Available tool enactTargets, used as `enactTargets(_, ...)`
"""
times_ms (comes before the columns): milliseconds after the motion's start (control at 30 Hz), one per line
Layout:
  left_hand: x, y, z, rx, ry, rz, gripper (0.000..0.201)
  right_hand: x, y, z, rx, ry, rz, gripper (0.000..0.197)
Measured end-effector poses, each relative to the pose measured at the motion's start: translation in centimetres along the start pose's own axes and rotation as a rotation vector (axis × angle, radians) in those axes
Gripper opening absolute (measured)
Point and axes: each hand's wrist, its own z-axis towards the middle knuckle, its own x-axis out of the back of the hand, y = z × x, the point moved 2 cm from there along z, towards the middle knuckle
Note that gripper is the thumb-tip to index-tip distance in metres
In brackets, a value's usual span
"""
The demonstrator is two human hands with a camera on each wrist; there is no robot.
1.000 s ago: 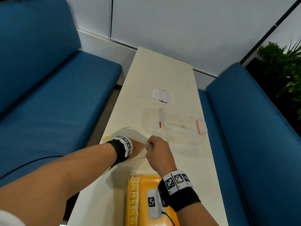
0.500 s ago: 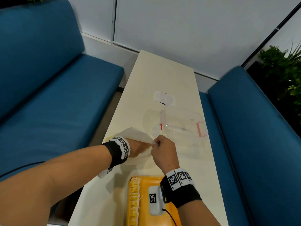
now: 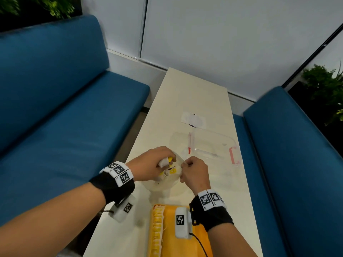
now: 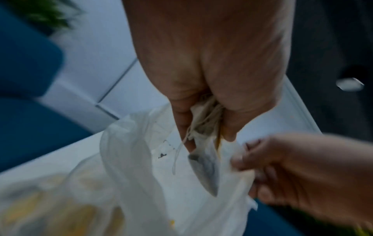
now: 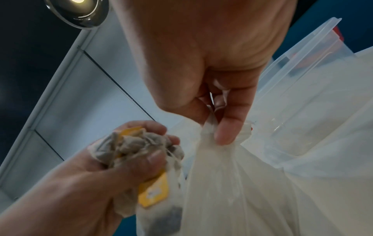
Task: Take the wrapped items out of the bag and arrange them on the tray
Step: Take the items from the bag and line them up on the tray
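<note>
At frame centre, the left hand (image 3: 152,165) clenches a bunch of wrapped items (image 5: 141,143) above the bag (image 3: 165,182); the right hand (image 3: 194,173) pinches its rim. Light, crushable sachets: grasp the bodies, not the strings.

**Long pale tabletop and its load**

A narrow cream tabletop (image 3: 185,101) runs from near to far between two blue benches. At its near edge lies a yellow-orange rectangular tray (image 3: 167,236). Farther along sits a thin translucent plastic bag (image 3: 163,184), crumpled. Beyond it to the right stands a clear plastic container with pink clips (image 3: 213,145), and farther still a small flat white packet (image 3: 193,120).
</note>
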Motion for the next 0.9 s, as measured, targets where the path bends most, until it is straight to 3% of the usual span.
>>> enactTargets(67, 0.5, 0.0, -1.3, 0.109, 0.157, -0.283, 0.023, -0.3, 0.3, -0.3, 0.0, -0.018, -0.001, 0.014)
enactTargets(133, 0.2, -0.2, -2.5, 0.219, 0.221, -0.601, 0.021, -0.7, 0.6, -0.7, 0.012, -0.03, -0.005, 0.014)
enactTargets(233, -1.1, -0.4, -4.5, 0.377, 0.296, -1.14, 0.028, -1.0, 1.2, -1.5, 0.037, -0.056, 0.019, 0.013)
enactTargets(333, -2.4, -0.3, -6.0, 0.477, 0.351, -1.436, 0.039, -1.1, 1.7, -2.5, 0.05, -0.094, 0.034, 0.011)
enactTargets(433, -3.1, 0.2, -7.4, 0.511, 0.412, -1.541, 0.041, -1.0, 2.1, -3.3, 0.135, -0.055, -0.041, 0.003)
enactTargets(567, -4.4, 0.7, -8.8, 0.547, 0.451, -1.528, 0.037, -0.3, 1.2, -6.5, 0.326, -0.003, -0.011, 0.02)
enactTargets(700, -5.7, 1.5, -9.7, 0.572, 0.458, -1.496, 0.025, -2.0, 1.3, -8.9, 0.255, -0.234, 0.067, 0.023)
enactTargets(900, -6.6, 2.1, -10.3, 0.599, 0.492, -1.554, 0.019, -3.7, 2.3, -9.6, 0.176, -0.304, 0.131, 0.02)
